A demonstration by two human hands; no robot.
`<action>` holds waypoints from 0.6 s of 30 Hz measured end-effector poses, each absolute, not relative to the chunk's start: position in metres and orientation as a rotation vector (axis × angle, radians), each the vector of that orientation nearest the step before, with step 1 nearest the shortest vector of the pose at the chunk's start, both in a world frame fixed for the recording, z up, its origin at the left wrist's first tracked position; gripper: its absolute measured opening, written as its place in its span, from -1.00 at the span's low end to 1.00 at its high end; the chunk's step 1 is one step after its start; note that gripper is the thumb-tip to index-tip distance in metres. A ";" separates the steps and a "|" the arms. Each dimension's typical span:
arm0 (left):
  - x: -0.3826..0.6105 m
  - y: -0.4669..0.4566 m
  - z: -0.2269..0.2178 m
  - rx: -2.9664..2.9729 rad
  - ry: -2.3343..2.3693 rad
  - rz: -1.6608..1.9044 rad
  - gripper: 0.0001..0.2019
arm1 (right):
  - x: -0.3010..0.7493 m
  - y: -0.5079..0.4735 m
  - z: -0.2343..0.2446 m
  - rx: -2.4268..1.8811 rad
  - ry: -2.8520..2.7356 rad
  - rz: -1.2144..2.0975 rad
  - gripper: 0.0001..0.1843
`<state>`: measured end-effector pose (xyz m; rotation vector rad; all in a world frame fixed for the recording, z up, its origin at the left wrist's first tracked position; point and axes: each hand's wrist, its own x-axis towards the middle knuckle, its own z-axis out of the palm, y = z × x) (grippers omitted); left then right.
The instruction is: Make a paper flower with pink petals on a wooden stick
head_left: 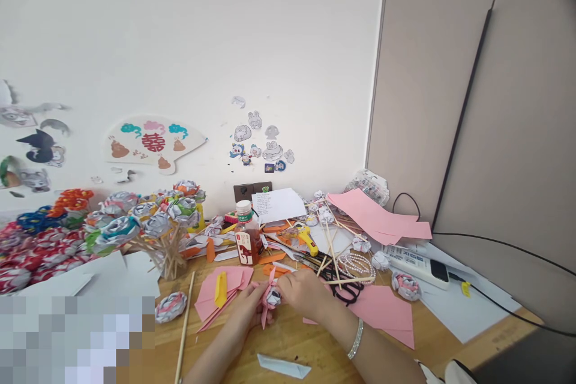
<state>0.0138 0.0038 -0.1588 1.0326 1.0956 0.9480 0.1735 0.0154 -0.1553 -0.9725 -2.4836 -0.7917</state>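
Both my hands meet at the middle of the wooden table (297,348). My left hand (245,312) and my right hand (306,295) are closed around a small folded paper flower (272,297) of pink and printed white paper, held just above the tabletop. A silver bracelet (355,339) circles my right wrist. Pink paper sheets (216,288) with a yellow strip (220,289) lie just left of the hands. Black scissors (344,291) rest right of them.
A red-labelled bottle (246,243) stands behind the hands. Many paper roses on sticks (148,222) fill the left. Wooden sticks (184,327), a pearl string (357,264), pink sheets (378,213), a white power strip (418,264) with cables and a folded white paper (283,366) lie around.
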 end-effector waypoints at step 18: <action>0.011 0.005 -0.161 0.988 1.031 0.971 -0.71 | 0.168 0.008 -0.146 -0.983 -2.432 -0.696 -0.90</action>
